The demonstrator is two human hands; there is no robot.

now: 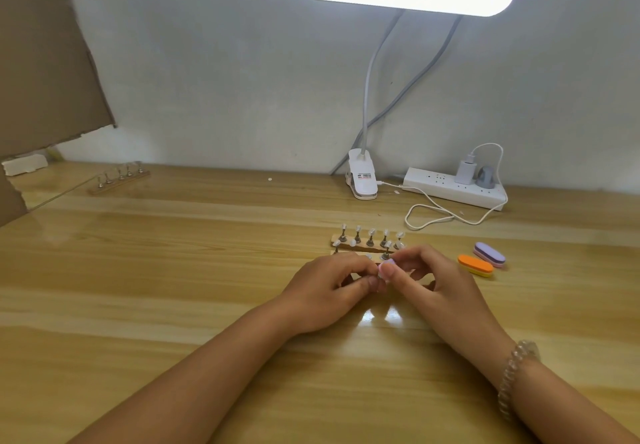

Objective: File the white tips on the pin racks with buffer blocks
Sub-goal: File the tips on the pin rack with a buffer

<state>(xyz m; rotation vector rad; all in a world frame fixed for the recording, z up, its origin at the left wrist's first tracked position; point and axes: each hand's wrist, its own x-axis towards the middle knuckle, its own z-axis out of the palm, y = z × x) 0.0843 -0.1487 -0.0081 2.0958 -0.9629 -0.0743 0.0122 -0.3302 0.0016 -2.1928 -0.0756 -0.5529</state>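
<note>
Two wooden pin racks [346,245] with white tips on metal pins lie side by side at mid-table; the nearer one is partly hidden behind my hands. My right hand [433,284] pinches a small pinkish-purple buffer block [388,264] between thumb and fingers, just in front of the racks. My left hand [332,287] has its fingers curled, and its fingertips meet the right hand's at the block; what it pinches is hidden. An orange buffer block [475,265] and a purple buffer block [489,254] lie to the right of my hands.
A third pin rack [119,178] sits at the back left beside cardboard [45,62]. A clip lamp [362,180], a white power strip [453,192] and a looping white cable [433,215] lie at the back right. The wooden table [173,287] spreads wide on the left.
</note>
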